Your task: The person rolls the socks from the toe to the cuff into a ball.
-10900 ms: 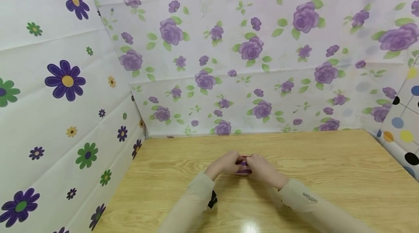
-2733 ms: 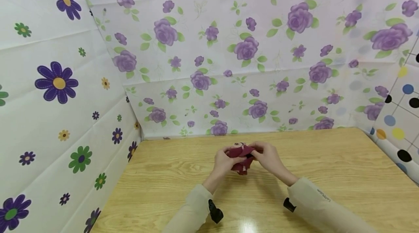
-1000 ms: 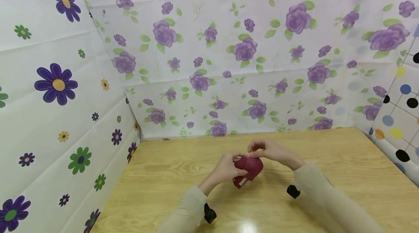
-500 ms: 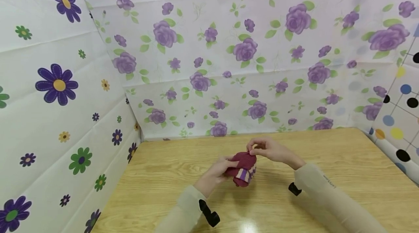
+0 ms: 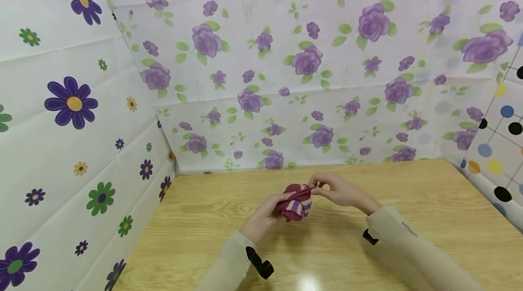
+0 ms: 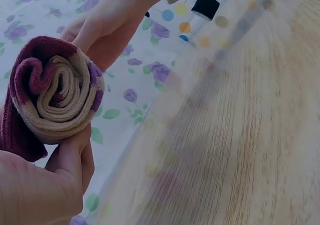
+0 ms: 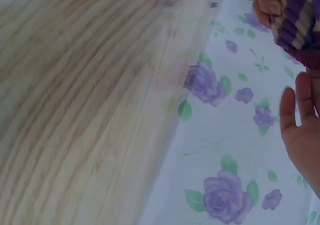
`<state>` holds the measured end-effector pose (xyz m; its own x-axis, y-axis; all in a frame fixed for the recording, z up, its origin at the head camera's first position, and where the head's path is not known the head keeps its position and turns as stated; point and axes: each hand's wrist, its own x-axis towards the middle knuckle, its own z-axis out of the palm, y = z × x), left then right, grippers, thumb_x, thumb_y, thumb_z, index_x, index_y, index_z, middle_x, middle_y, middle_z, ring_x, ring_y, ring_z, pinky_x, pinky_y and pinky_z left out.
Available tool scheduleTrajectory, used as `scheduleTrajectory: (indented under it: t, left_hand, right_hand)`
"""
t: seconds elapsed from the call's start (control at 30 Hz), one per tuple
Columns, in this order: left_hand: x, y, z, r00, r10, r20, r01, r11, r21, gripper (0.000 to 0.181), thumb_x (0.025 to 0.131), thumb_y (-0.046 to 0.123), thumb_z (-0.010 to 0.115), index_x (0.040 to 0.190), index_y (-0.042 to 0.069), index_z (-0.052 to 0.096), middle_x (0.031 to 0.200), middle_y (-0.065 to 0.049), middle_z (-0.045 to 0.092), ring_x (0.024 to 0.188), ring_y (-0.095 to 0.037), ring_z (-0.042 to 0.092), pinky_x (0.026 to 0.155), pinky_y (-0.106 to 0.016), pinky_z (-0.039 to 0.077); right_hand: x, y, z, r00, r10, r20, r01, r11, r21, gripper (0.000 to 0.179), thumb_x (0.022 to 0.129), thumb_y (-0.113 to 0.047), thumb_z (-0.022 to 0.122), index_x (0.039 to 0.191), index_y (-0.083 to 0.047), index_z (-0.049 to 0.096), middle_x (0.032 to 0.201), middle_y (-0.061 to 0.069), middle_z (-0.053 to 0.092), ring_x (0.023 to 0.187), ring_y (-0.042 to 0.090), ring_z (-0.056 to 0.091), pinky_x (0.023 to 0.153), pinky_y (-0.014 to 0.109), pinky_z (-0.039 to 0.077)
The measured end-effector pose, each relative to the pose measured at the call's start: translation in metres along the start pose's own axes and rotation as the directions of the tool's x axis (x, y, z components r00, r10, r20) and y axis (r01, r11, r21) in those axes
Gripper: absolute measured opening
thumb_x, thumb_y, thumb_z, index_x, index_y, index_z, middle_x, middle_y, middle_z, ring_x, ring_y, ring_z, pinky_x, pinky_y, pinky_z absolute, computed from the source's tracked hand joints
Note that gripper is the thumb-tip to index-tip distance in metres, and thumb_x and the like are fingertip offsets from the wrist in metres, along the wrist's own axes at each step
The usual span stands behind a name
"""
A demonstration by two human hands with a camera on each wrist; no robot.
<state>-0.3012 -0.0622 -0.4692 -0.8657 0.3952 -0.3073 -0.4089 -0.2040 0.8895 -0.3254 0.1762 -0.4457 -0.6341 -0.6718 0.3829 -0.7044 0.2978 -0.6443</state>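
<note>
A rolled pair of knitted socks, maroon with purple and beige stripes, is held over the table in the head view. My left hand grips the roll from the left, thumb along its near side. At the roll's far right edge, my right hand pinches a stretched maroon fold between thumb and forefinger. The left wrist view looks at the end of the socks, where beige layers coil inside a maroon cuff. In the right wrist view, part of the striped socks shows at the upper corner, other fingers of my right hand spread below.
The wooden table lies beneath both hands. Behind it hangs a white sheet with purple roses, and a daisy-printed sheet covers the left side. Black straps are worn at both wrists.
Earlier, both hands were close together on the roll. Over the last second the left hand has turned the socks, bringing the stripes into view, while the right hand keeps pinching the edge, drawing a fold out.
</note>
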Motion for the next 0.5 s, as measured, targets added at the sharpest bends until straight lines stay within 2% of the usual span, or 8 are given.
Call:
scheduleTrajectory:
  t: [0.13, 0.2, 0.3, 0.4, 0.5]
  left_hand:
    - [0.002, 0.002, -0.002, 1.000, 0.007, -0.021, -0.008, 0.999, -0.045, 0.050, 0.094, 0.018, 0.056, 0.135, -0.009, 0.047, 0.080, 0.002, 0.070, 0.072, -0.008, 0.067, 0.061, -0.019, 0.053]
    - [0.002, 0.005, -0.001, 1.000, 0.009, -0.017, -0.010, 0.995, -0.099, 0.052, 0.094, 0.018, 0.056, 0.137, -0.009, 0.044, 0.082, 0.001, 0.070, 0.074, -0.008, 0.068, 0.062, -0.020, 0.053]
    - [0.002, 0.014, 0.001, 0.999, 0.033, -0.028, -0.038, 0.984, -0.174, 0.054, 0.094, 0.017, 0.056, 0.138, -0.009, 0.040, 0.085, -0.002, 0.070, 0.075, -0.010, 0.068, 0.061, -0.019, 0.052]
    - [0.002, 0.025, 0.006, 0.994, 0.079, -0.076, -0.097, 0.956, -0.276, 0.049, 0.095, 0.013, 0.055, 0.136, -0.010, 0.040, 0.086, -0.003, 0.069, 0.075, -0.010, 0.068, 0.062, -0.019, 0.052]
    - [0.006, 0.033, 0.011, 0.984, 0.112, -0.136, -0.156, 0.912, -0.378, 0.039, 0.095, 0.009, 0.056, 0.129, -0.007, 0.045, 0.085, -0.002, 0.069, 0.075, -0.009, 0.068, 0.065, -0.018, 0.053]
  right_hand:
    - [-0.001, -0.002, 0.005, 0.998, 0.008, -0.062, -0.002, 0.995, 0.099, 0.006, 0.099, -0.011, 0.051, 0.095, -0.009, 0.055, 0.094, 0.004, 0.061, 0.091, 0.009, 0.056, 0.081, 0.031, 0.046]
    - [0.000, -0.004, 0.006, 0.997, 0.039, -0.070, -0.027, 0.987, 0.159, 0.006, 0.101, -0.011, 0.049, 0.097, -0.009, 0.053, 0.092, 0.005, 0.060, 0.085, 0.008, 0.055, 0.073, 0.030, 0.046]
    - [0.002, -0.007, 0.008, 0.995, 0.088, -0.041, -0.076, 0.969, 0.234, 0.007, 0.102, -0.014, 0.046, 0.100, -0.009, 0.052, 0.085, 0.010, 0.059, 0.068, 0.008, 0.048, 0.060, 0.030, 0.042]
    - [0.005, -0.011, 0.011, 0.991, 0.131, -0.014, -0.123, 0.959, 0.255, 0.011, 0.102, -0.017, 0.048, 0.101, -0.009, 0.055, 0.080, 0.008, 0.062, 0.060, 0.008, 0.044, 0.054, 0.028, 0.040]
    - [0.006, -0.016, 0.015, 0.988, 0.153, -0.023, -0.143, 0.961, 0.237, 0.012, 0.099, -0.019, 0.056, 0.104, -0.010, 0.061, 0.084, 0.004, 0.066, 0.066, 0.008, 0.054, 0.061, 0.027, 0.045]
